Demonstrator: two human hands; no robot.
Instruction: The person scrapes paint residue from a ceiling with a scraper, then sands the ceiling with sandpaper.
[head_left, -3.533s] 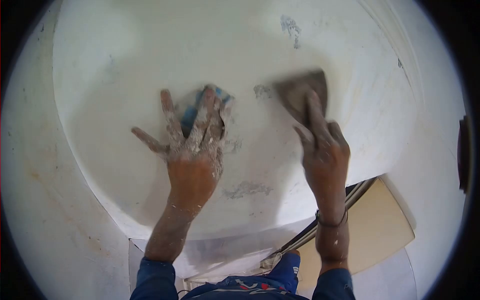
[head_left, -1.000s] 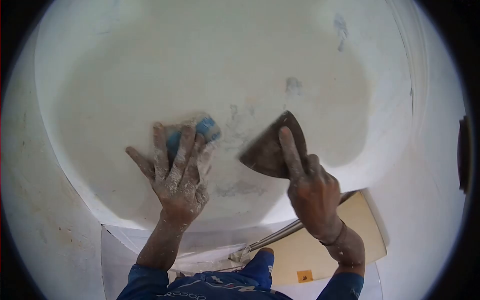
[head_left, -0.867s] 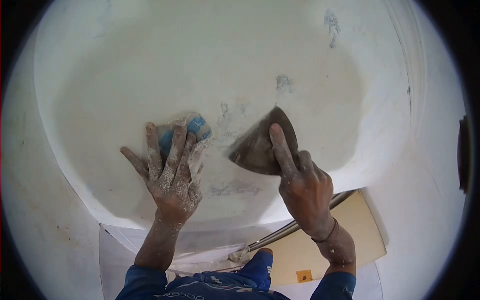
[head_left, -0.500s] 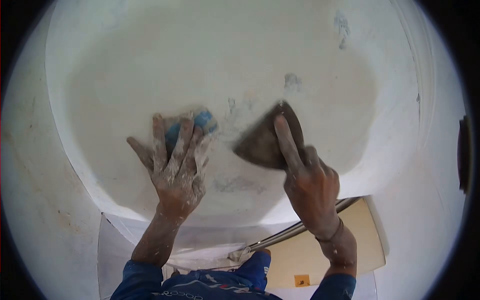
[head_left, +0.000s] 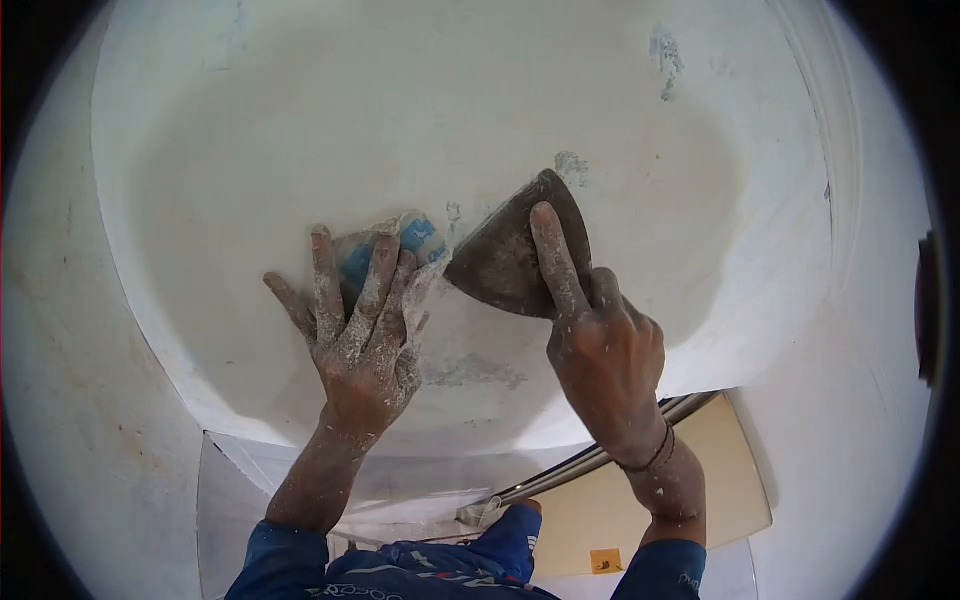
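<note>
My left hand (head_left: 365,345), dusted with white powder, has its fingers spread over a crumpled plastic bag (head_left: 418,236) with blue print. The bag is gripped under the palm side, against or close to the white wall, and its thumb side is partly hidden by plastic. A dark, fan-shaped putty knife (head_left: 505,255) is in my right hand (head_left: 607,355), with the index finger stretched along the blade and the other fingers curled round the hidden handle. The blade's left corner is beside the bag's right edge.
The white wall surface (head_left: 450,100) bears grey patches, among them one at the upper right (head_left: 665,62) and one below the blade (head_left: 470,372). Below stands a cream panel (head_left: 650,480) with a small orange label (head_left: 605,561). A dark object (head_left: 930,310) is at the right edge.
The putty knife has moved up and left with my right hand, bringing its blade closer to the bag. My left hand has shifted slightly right with the bag.
</note>
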